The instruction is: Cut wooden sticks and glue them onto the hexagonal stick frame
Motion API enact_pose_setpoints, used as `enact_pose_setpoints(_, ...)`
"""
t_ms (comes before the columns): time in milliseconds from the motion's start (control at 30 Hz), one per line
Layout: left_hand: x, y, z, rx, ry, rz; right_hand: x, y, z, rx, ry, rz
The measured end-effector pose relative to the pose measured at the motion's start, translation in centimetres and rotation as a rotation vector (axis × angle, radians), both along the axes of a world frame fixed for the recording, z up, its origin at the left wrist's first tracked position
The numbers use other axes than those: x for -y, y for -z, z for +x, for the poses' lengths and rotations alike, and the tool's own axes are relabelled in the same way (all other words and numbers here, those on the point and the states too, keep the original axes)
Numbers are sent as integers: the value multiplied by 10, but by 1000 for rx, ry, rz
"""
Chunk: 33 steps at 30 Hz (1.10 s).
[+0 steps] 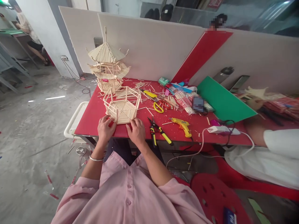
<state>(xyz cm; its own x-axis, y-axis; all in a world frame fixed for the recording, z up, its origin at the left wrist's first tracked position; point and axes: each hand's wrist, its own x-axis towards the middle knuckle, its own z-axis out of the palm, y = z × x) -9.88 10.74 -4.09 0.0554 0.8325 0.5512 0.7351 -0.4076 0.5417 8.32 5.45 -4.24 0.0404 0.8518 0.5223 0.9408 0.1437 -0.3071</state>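
An eight-sided-looking frame of thin wooden sticks (123, 111), with a slatted floor and upright posts, rests at the near edge of the table. At its near left corner, my left hand (106, 128) grips the frame beside a short upright stick. My right hand (136, 130) has thumb and fingers on the near right corner. Behind the frame stands a tiered stick pagoda (107, 63) with slatted roofs. To the right of my right hand lie black and yellow cutting pliers (161, 130) with the handles apart. Farther right is a yellow hot glue gun (182, 125).
Loose sticks (142, 84), yellow-handled scissors (158, 107) and bagged sticks (184, 99) lie on the red table (137, 138). A green board (224, 99) leans at right. A white power strip (223, 130) with cables is near a co-worker's sleeve (281, 138).
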Motion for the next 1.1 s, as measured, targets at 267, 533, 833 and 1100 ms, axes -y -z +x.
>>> enact_pose_setpoints(267, -1, 1, -1, -22, 9, 4, 0, -1, -1, 25, 21, -1)
enact_pose_setpoints(533, 1, -4, 0, -42, 39, -14, 0, -1, -1, 10, 21, -16)
enact_pose_setpoints(833, 2, -6, 0, -63, 34, -20, -1, 3, 0, 19, 16, -1)
enact_pose_setpoints(1100, 2, -7, 0, -113, 15, -39, 2, -3, -1, -15, -5, 0)
